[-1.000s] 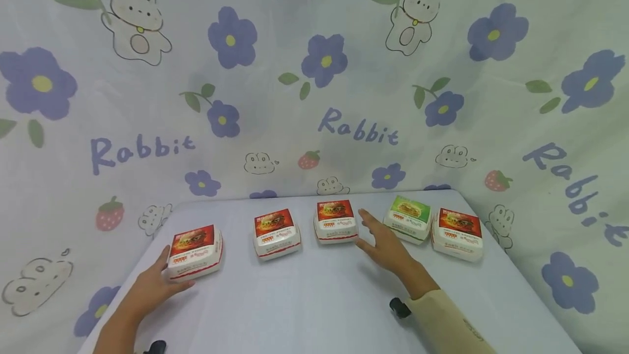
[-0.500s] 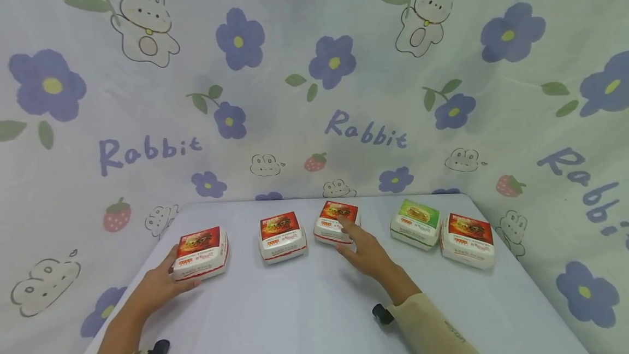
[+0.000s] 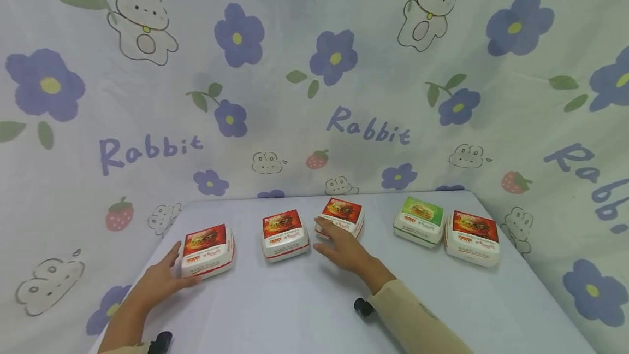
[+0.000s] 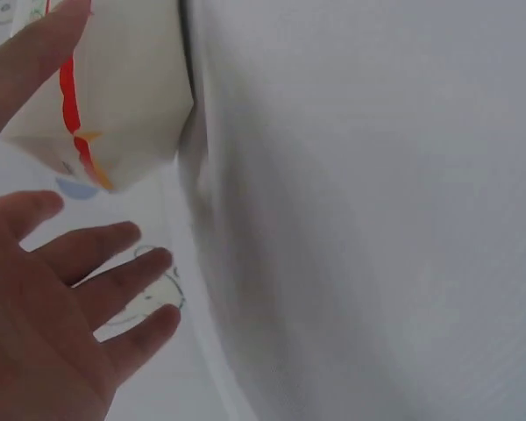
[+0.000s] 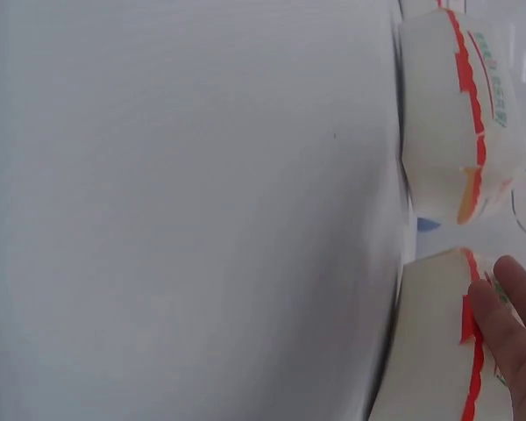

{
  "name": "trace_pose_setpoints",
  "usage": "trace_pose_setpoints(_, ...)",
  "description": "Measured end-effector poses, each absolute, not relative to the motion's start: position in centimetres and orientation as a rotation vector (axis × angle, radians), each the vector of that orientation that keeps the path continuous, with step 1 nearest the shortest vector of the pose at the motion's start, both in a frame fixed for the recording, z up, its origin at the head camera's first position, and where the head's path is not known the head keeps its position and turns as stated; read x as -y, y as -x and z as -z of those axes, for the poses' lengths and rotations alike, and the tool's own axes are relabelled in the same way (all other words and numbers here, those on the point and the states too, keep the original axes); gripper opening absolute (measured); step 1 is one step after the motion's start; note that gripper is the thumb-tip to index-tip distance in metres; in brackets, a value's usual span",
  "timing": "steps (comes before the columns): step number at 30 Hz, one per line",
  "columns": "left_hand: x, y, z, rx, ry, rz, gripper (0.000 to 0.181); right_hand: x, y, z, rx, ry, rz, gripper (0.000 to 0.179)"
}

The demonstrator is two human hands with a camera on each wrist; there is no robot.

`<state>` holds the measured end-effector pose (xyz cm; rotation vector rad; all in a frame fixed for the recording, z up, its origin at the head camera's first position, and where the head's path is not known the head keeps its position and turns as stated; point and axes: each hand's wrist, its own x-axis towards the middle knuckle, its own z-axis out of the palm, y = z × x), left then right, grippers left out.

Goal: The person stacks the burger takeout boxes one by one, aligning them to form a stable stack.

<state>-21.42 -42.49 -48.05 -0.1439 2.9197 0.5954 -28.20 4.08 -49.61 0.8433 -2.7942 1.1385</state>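
Leftward since a second ago, the right hand has shifted to the near-left side of the middle red-topped box, fingers loosely extended. The left hand spreads its fingers apart beside the leftmost box on the white table.

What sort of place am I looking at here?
Probably a staged tabletop setup: a white table, a rabbit-print backdrop hanging behind it, and five burger boxes spread across the top.
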Motion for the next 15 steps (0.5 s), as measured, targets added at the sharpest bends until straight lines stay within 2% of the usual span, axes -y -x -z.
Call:
trace_pose_setpoints(10,43.3,23.4,50.1,-2.917,0.034,-0.786,0.135,-2.5,30.0,49.9,2.874,-0.818,-1.056,0.079)
trace_pose_setpoints(15,42.9,23.9,50.7,-2.927,0.057,-0.825,0.143,-1.9,30.6,50.0,2.938,-0.788,-1.089,0.089)
